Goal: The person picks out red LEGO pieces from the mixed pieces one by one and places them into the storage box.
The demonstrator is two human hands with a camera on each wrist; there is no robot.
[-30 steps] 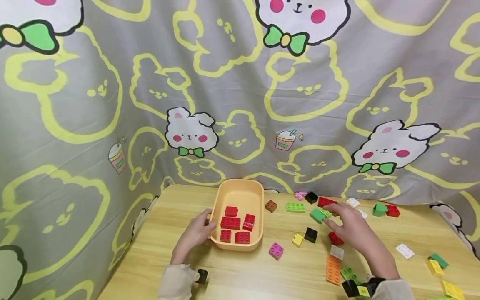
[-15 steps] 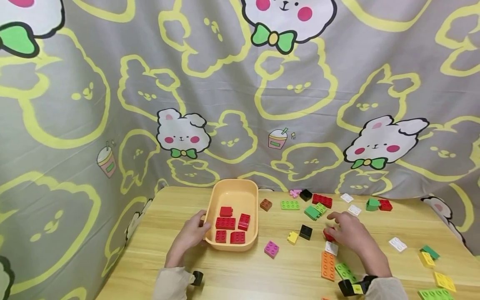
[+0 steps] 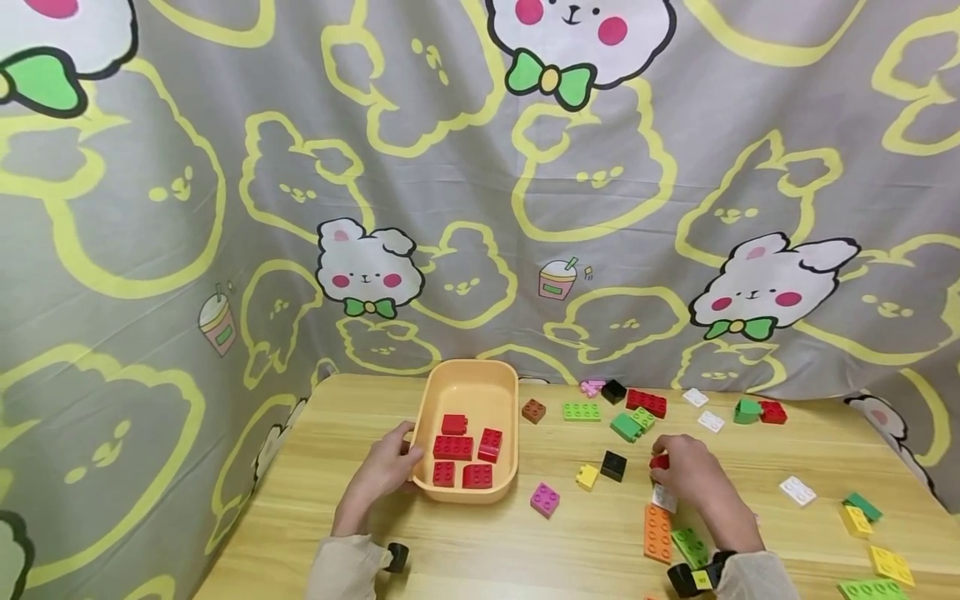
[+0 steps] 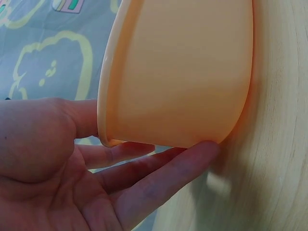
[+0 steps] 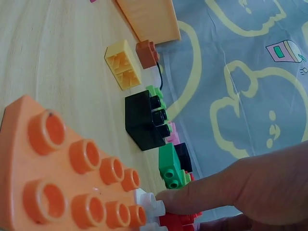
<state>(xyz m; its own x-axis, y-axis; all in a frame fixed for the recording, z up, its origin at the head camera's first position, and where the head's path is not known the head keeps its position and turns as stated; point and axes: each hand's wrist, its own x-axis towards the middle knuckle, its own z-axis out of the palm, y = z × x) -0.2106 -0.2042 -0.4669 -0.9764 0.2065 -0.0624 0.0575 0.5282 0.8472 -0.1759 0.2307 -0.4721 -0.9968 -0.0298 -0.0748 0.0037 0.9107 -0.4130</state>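
Note:
My left hand (image 3: 386, 460) holds the left side of a light orange plastic tray (image 3: 512, 450), with the thumb at its rim and the fingers along the outer wall in the left wrist view. Several red bricks (image 3: 453, 447) lie inside the tray. On the right, my right hand (image 3: 692, 467) pinches a red toy brick (image 3: 659, 462) between thumb and fingers; the hand covers most of it. Just in front of that brick are a white brick (image 3: 663, 497) and a long orange brick (image 3: 657, 533), which looms large in the right wrist view.
Loose bricks are scattered about the wooden table (image 3: 570, 558): a magenta one (image 3: 545, 500), a yellow one (image 3: 587, 476), a black one (image 3: 613, 466) and a green one (image 3: 626, 427). A patterned grey curtain (image 3: 465, 167) hangs behind the table.
My right hand has come from beside the green bricks back toward me to the red brick, and its fingers have closed on it. The left hand stays on the tray.

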